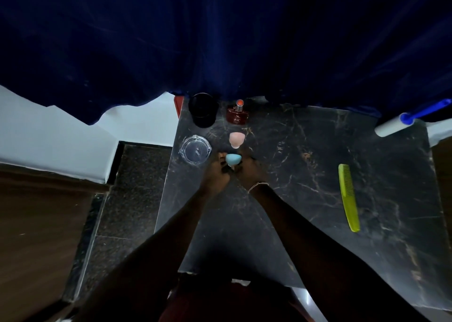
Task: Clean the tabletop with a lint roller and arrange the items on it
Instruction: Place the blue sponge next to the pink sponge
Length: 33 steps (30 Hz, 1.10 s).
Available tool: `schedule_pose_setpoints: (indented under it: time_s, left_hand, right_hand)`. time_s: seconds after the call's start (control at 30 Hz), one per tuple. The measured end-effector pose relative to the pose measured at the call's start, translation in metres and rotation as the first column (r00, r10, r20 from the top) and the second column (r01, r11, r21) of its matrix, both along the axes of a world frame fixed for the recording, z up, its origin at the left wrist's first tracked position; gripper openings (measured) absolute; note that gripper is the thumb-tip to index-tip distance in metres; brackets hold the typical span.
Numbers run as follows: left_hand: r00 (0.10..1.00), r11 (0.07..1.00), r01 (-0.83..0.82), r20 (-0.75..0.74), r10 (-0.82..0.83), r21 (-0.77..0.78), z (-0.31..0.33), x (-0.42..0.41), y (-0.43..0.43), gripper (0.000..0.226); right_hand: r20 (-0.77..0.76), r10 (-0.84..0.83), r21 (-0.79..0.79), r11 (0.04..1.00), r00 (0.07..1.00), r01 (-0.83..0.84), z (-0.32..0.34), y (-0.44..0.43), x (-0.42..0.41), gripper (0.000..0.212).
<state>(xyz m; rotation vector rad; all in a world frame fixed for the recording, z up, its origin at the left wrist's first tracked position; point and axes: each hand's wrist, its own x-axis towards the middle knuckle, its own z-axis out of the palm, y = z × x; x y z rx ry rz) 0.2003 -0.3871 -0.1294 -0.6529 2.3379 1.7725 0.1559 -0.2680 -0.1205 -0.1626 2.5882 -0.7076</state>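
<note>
Left hand (216, 172) and right hand (249, 171) apparently gripped the blue sponge (232, 158) between curled fingers in dim light; best seated upright, in line with the pink sponge (236, 139), then released gently.

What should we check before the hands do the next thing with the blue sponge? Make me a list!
1. Left hand and right hand flank the blue sponge: ok.
2. Grip firm: cannot tell, too dark.
3. Blue sponge in line with pink sponge and perfume: ok.
4. Ashtray untouched: ok.
5. Comb arranged with the rest: not ok, lies alone on the right.
6. Roller steady at the far right: cannot tell.
</note>
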Motion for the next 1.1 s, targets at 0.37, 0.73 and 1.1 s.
schedule_pose_setpoints:
  time_s: [0.37, 0.73, 1.1]
  left_hand:
    - [0.997, 0.996, 0.083, -0.008, -0.083, -0.017, 0.005, 0.003, -0.003, 0.048]
    - [0.991, 0.998, 0.002, 0.131, -0.010, 0.064, 0.003, 0.017, -0.006, 0.060]
    - [0.993, 0.926, 0.113, 0.074, -0.092, -0.360, 0.008, 0.072, 0.034, 0.054]
  right_hand:
    - [0.038, -0.013, -0.039, 0.999, 0.999, 0.015, -0.004, 0.000, 0.001, 0.058]
    - [0.068, -0.005, -0.095, 0.995, 0.998, 0.012, 0.002, 0.002, 0.002, 0.054]
    - [-0.104, 0.135, 0.041, 0.990, 0.985, -0.132, 0.008, 0.077, 0.038, 0.065]
